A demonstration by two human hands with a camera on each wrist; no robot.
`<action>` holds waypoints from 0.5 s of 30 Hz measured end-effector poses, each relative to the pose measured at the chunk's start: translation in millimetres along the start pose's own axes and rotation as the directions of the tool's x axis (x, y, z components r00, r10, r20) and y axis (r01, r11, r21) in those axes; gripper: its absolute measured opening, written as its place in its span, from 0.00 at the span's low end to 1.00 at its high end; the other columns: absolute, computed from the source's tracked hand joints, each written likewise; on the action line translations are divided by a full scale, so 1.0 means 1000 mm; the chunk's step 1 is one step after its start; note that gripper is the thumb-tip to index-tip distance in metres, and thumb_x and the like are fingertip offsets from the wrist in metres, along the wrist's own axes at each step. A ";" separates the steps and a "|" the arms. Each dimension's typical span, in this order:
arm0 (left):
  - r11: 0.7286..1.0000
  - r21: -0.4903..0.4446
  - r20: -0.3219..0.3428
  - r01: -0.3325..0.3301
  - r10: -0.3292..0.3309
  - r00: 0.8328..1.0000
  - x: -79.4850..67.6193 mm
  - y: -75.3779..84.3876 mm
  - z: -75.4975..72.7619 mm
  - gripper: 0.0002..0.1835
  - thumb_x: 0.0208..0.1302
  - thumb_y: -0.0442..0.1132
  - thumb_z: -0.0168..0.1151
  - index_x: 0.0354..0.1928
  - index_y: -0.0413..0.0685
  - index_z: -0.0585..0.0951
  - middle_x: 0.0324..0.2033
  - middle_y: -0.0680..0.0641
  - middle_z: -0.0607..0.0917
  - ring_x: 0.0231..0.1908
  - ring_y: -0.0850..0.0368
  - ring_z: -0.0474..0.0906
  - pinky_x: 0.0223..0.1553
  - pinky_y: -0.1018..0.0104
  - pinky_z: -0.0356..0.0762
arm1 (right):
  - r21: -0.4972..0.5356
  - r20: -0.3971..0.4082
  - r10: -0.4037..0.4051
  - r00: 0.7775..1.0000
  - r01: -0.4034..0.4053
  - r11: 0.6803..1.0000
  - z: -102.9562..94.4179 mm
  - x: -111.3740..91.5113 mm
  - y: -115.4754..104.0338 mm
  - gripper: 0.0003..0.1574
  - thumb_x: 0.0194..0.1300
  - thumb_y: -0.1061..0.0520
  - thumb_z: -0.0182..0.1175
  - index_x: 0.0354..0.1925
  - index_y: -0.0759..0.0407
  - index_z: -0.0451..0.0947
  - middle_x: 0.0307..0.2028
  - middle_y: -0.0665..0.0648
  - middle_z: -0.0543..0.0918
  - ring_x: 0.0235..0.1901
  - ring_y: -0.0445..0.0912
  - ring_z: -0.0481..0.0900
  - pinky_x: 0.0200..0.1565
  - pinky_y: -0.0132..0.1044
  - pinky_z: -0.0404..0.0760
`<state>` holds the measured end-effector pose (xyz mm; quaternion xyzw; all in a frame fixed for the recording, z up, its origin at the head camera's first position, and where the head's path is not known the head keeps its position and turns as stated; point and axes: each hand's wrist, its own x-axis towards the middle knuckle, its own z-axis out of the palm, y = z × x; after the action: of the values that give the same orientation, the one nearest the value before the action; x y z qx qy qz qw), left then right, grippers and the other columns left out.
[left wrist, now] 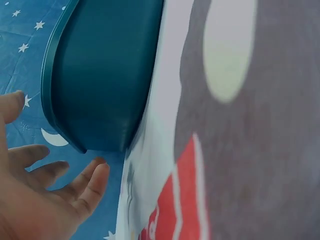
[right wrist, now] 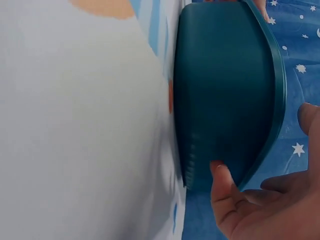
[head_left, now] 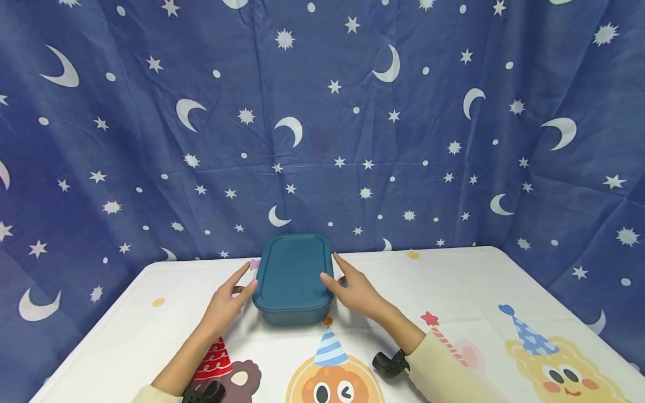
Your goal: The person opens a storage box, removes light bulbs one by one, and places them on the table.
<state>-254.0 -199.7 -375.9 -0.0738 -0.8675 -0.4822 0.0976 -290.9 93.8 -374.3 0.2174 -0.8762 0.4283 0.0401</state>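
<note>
A teal lidded food container [head_left: 294, 274] sits on the table, its lid on. To its left is my left hand [head_left: 225, 302], fingers spread and loosely bent. In the left wrist view the left hand [left wrist: 55, 195] appears apart from the container's wall [left wrist: 107, 75]. My right hand [head_left: 359, 288] is at the other side, thumb by the lid's right edge. The right wrist view shows the right hand [right wrist: 270, 205] with one fingertip in front of the container's side [right wrist: 225, 90]; whether it touches cannot be told. What the container holds is hidden.
A white tablecloth [head_left: 453, 285] printed with cartoon animals in party hats covers the table. Behind it hangs a blue curtain [head_left: 322, 184] with moons and stars, close to the container's far end. Black wrist devices [head_left: 390, 365] are strapped on both arms.
</note>
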 end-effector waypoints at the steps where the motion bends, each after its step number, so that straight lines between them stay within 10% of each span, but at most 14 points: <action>1: 0.999 -0.033 0.006 0.010 -0.010 1.000 -0.001 -0.001 0.001 0.34 0.70 0.53 0.53 0.73 0.49 0.58 0.58 0.32 0.73 0.46 0.43 0.77 0.42 0.54 0.76 | 0.014 0.008 0.006 1.000 -0.006 1.000 0.001 0.000 0.001 0.50 0.69 0.35 0.51 0.74 0.59 0.47 0.60 0.63 0.71 0.38 0.47 0.78 0.36 0.41 0.75; 9: 0.985 -0.164 0.028 0.052 -0.048 0.998 -0.003 -0.008 0.009 0.33 0.70 0.48 0.56 0.72 0.45 0.60 0.57 0.33 0.75 0.30 0.49 0.77 0.33 0.60 0.76 | 0.093 0.011 0.044 0.999 -0.045 0.995 0.010 -0.001 0.002 0.48 0.69 0.36 0.52 0.73 0.62 0.51 0.34 0.56 0.79 0.24 0.49 0.77 0.26 0.40 0.74; 15: 0.981 -0.190 0.040 0.042 -0.036 0.999 -0.001 -0.004 0.010 0.31 0.68 0.44 0.59 0.71 0.47 0.64 0.31 0.40 0.82 0.22 0.47 0.76 0.27 0.63 0.72 | 0.090 -0.046 0.098 0.994 -0.094 0.992 0.009 -0.001 -0.004 0.45 0.67 0.40 0.57 0.71 0.62 0.58 0.19 0.54 0.75 0.20 0.43 0.71 0.25 0.38 0.72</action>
<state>-255.3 -193.7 -384.4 -0.0745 -0.8202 -0.5635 0.0649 -287.3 85.3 -377.5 0.1656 -0.8648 0.4729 0.0319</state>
